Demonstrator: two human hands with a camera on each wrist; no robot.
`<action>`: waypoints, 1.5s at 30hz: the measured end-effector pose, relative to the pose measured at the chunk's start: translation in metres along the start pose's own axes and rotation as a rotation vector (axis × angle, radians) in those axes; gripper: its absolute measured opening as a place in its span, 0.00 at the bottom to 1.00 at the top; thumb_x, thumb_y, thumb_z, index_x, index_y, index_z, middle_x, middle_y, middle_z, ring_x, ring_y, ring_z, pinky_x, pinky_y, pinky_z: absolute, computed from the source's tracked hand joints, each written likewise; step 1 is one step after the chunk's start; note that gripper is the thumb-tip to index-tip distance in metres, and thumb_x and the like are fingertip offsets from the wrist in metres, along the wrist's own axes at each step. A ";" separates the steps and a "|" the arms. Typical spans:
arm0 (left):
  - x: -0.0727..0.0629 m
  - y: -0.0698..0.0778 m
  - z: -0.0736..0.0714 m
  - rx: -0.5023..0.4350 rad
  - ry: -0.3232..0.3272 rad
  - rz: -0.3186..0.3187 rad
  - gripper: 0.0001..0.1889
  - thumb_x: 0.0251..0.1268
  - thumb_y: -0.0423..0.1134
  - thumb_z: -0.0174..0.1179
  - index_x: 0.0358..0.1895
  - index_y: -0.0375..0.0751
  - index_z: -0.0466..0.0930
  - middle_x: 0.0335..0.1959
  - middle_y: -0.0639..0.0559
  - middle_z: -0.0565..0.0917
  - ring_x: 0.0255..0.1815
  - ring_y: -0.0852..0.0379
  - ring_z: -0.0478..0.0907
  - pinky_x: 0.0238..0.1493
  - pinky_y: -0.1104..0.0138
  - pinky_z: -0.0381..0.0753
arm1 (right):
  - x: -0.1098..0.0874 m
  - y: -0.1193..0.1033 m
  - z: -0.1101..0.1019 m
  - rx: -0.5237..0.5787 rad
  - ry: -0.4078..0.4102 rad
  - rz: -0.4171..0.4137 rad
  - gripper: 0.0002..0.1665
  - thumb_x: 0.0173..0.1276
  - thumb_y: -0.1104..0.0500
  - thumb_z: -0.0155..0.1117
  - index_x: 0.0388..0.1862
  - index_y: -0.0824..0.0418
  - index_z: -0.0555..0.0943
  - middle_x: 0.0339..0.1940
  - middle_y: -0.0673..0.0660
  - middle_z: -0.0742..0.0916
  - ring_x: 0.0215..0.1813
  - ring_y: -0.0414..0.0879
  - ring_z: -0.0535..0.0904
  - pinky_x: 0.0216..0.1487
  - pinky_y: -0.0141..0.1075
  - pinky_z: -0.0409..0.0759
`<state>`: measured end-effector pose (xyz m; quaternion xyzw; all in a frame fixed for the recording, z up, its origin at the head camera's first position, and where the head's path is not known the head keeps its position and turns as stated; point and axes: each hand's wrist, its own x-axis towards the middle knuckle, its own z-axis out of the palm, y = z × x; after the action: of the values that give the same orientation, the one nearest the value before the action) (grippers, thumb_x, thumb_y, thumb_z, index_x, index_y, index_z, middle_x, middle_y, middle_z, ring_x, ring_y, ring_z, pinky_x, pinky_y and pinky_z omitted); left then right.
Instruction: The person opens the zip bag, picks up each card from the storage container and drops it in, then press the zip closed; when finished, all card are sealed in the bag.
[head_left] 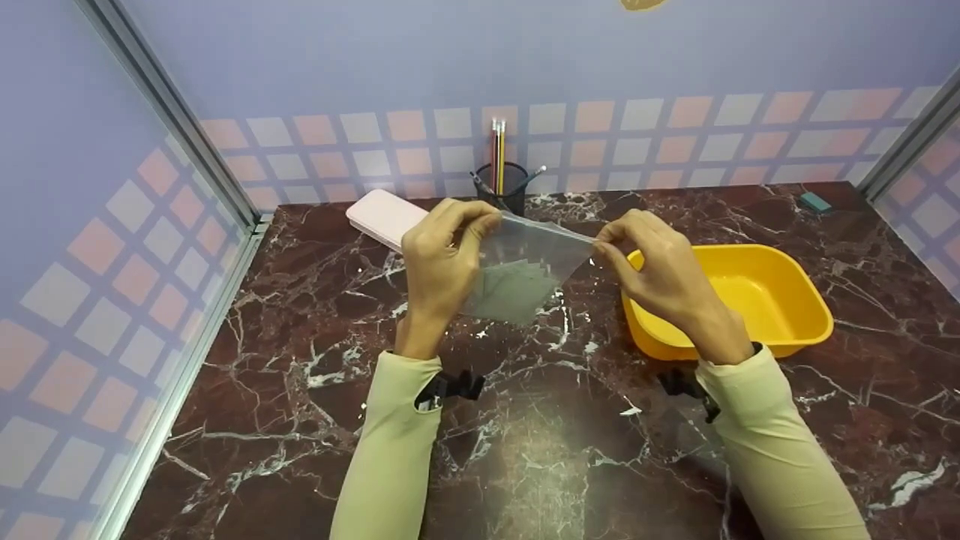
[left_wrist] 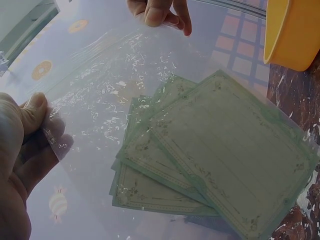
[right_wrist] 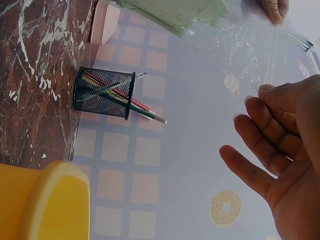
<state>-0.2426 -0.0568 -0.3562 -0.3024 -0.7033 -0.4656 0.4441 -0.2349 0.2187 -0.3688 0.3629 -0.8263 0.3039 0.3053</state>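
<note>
A clear zip bag [head_left: 544, 244] is stretched between both hands above the table. Inside it lie several green-edged note cards [left_wrist: 225, 150], fanned over one another, with lined fronts and ornate borders. My left hand [head_left: 444, 259] pinches the bag's top edge at its left corner between thumb and fingers. At the opposite top corner, my right hand [head_left: 656, 266] pinches the edge between thumb and index finger; its other fingers are spread in the right wrist view. The zip strip runs along the top between the hands.
A yellow basin [head_left: 817, 322] stands right, partly behind the right hand. Behind the bag are a black mesh cup [right_wrist: 102, 95] with pencils and a pink case [head_left: 386, 214]. A small teal block [head_left: 815, 202] lies at the back right of the marbled table [head_left: 300, 450].
</note>
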 end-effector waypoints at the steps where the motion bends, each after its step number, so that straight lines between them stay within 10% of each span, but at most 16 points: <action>1: 0.000 0.000 0.000 0.001 -0.001 0.000 0.02 0.63 0.24 0.71 0.36 0.30 0.87 0.34 0.44 0.89 0.31 0.53 0.84 0.37 0.68 0.86 | 0.000 0.000 0.000 0.002 -0.001 0.001 0.06 0.70 0.72 0.71 0.41 0.66 0.82 0.35 0.59 0.85 0.40 0.54 0.81 0.46 0.39 0.79; 18: -0.001 0.003 -0.001 -0.042 0.016 -0.037 0.02 0.64 0.25 0.71 0.37 0.30 0.87 0.34 0.45 0.89 0.32 0.53 0.84 0.37 0.68 0.86 | 0.001 -0.003 0.001 0.030 0.070 0.038 0.04 0.70 0.70 0.72 0.40 0.68 0.84 0.35 0.59 0.87 0.38 0.49 0.81 0.45 0.31 0.78; 25: -0.003 0.004 0.002 -0.060 0.069 -0.100 0.03 0.66 0.26 0.71 0.38 0.29 0.87 0.33 0.45 0.88 0.32 0.53 0.84 0.38 0.66 0.86 | 0.002 -0.008 0.003 0.190 0.131 0.178 0.06 0.68 0.70 0.74 0.41 0.70 0.86 0.38 0.59 0.90 0.40 0.46 0.86 0.47 0.28 0.84; 38: -0.003 0.007 0.002 -0.210 0.151 -0.335 0.03 0.69 0.27 0.69 0.40 0.28 0.87 0.32 0.47 0.89 0.30 0.53 0.85 0.21 0.65 0.85 | 0.000 -0.014 0.027 0.362 -0.107 0.377 0.08 0.69 0.69 0.74 0.45 0.68 0.86 0.42 0.58 0.90 0.41 0.52 0.87 0.47 0.32 0.86; 45: 0.001 0.007 0.002 -0.264 0.176 -0.506 0.01 0.69 0.27 0.69 0.40 0.33 0.88 0.33 0.46 0.89 0.33 0.53 0.87 0.37 0.64 0.88 | -0.001 -0.014 0.033 0.382 -0.086 0.431 0.05 0.71 0.70 0.70 0.45 0.69 0.86 0.40 0.59 0.91 0.38 0.55 0.86 0.42 0.32 0.86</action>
<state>-0.2374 -0.0519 -0.3529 -0.1313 -0.6486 -0.6733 0.3299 -0.2328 0.1875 -0.3862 0.2425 -0.8243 0.4962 0.1246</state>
